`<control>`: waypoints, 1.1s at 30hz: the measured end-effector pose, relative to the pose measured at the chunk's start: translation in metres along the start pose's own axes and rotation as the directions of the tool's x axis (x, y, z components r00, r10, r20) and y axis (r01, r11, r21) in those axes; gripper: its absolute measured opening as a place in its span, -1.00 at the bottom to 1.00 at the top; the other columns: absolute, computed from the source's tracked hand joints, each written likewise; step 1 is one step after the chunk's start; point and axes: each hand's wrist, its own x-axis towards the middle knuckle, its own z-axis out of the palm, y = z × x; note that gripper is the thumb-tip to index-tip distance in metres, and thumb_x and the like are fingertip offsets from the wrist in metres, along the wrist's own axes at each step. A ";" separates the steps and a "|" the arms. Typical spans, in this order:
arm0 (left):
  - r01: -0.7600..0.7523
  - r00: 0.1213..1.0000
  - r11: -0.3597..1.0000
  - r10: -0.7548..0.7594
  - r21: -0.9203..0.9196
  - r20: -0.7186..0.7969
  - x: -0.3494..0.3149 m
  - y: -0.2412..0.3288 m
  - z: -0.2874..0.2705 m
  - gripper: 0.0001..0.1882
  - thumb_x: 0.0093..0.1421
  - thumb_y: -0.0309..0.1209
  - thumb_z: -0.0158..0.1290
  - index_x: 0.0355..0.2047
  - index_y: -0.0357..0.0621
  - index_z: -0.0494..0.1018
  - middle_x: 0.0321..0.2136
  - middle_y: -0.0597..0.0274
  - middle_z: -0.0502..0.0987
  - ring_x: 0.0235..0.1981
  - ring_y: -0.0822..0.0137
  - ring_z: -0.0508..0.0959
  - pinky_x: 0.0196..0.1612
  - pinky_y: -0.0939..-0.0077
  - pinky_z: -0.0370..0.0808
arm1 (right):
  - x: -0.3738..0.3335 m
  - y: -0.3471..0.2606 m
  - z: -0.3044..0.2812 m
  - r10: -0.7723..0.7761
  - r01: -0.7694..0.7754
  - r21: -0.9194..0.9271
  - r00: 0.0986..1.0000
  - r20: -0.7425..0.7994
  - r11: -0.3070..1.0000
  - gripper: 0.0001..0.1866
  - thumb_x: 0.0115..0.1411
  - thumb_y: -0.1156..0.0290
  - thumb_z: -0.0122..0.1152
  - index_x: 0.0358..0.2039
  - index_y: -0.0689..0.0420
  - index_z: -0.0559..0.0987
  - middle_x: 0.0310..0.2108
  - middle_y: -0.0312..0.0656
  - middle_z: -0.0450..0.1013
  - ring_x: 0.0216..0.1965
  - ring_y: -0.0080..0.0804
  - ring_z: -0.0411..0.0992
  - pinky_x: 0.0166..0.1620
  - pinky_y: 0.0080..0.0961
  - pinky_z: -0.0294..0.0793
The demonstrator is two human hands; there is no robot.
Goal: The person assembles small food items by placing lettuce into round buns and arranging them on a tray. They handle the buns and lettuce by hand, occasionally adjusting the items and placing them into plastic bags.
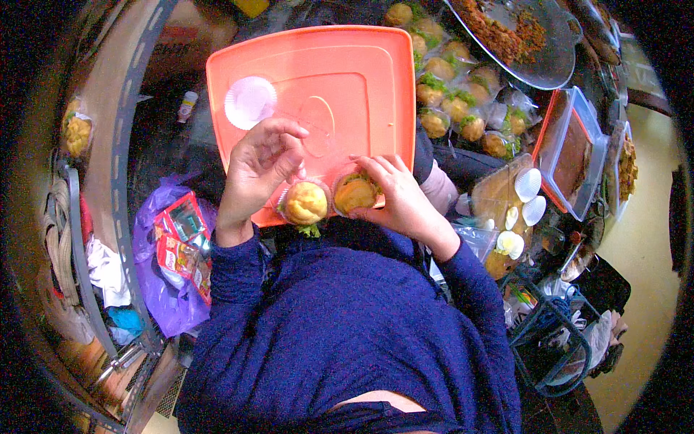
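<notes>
An orange plastic lid lies in front of me like a tray. At its near edge sits a round golden bun in a paper cup, with green lettuce poking out on the near side. My left hand hovers over that bun's left side, fingers loosely bent and apart, nothing visible in them. Just to the right, a second bun in a cup is held between the thumb and fingers of my right hand. A white paper cup rests on the lid's far left.
Several wrapped buns with lettuce spread at the far right, beside a large pan of reddish-brown filling. Further right stands a clear container with an orange rim. White paper cups lie nearer. A purple plastic bag is at left.
</notes>
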 end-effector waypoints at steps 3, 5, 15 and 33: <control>-0.001 1.000 0.999 0.001 -0.048 -0.008 -0.002 -0.003 0.001 -0.77 0.22 -0.50 0.08 -0.14 -0.17 0.32 -0.48 0.35 0.45 -0.48 0.53 0.46 -0.39 0.67 0.43 | 0.003 0.000 -0.005 0.002 0.001 -0.038 0.997 0.076 0.999 -0.24 -0.29 0.25 0.50 -0.01 0.16 0.42 -0.14 -0.05 0.37 -0.04 -0.04 0.29 0.05 -0.21 0.31; 0.003 1.000 0.995 -0.004 -0.105 -0.017 -0.003 -0.007 0.003 -0.77 0.21 -0.50 0.08 -0.17 -0.15 0.30 -0.47 0.34 0.45 -0.48 0.52 0.47 -0.39 0.66 0.44 | 0.002 0.002 -0.007 0.008 -0.002 -0.048 0.992 0.128 0.999 -0.31 -0.30 0.25 0.49 -0.09 0.17 0.46 -0.16 -0.04 0.38 -0.07 -0.05 0.31 0.02 -0.18 0.34; 0.170 0.967 0.985 -0.172 0.027 0.188 -0.007 -0.012 0.015 -0.82 0.21 -0.52 0.07 -0.23 -0.16 0.30 -0.45 0.29 0.50 -0.36 0.40 0.58 -0.26 0.51 0.51 | -0.009 0.017 -0.023 0.452 -0.349 0.647 0.892 0.009 0.678 -0.39 -0.04 0.16 0.46 -0.06 0.21 0.44 -0.21 -0.17 0.50 -0.18 -0.46 0.48 -0.10 -0.50 0.49; 0.242 0.921 0.968 -0.251 0.067 0.299 0.014 -0.014 0.050 -0.70 0.08 -0.52 0.22 -0.21 -0.19 0.37 -0.30 0.20 0.59 -0.21 0.37 0.59 -0.12 0.49 0.52 | 0.001 -0.018 -0.075 0.294 -0.296 0.864 0.938 0.182 0.407 -0.40 -0.01 0.34 0.39 0.01 0.14 0.33 -0.10 -0.29 0.40 -0.03 -0.50 0.37 0.08 -0.52 0.30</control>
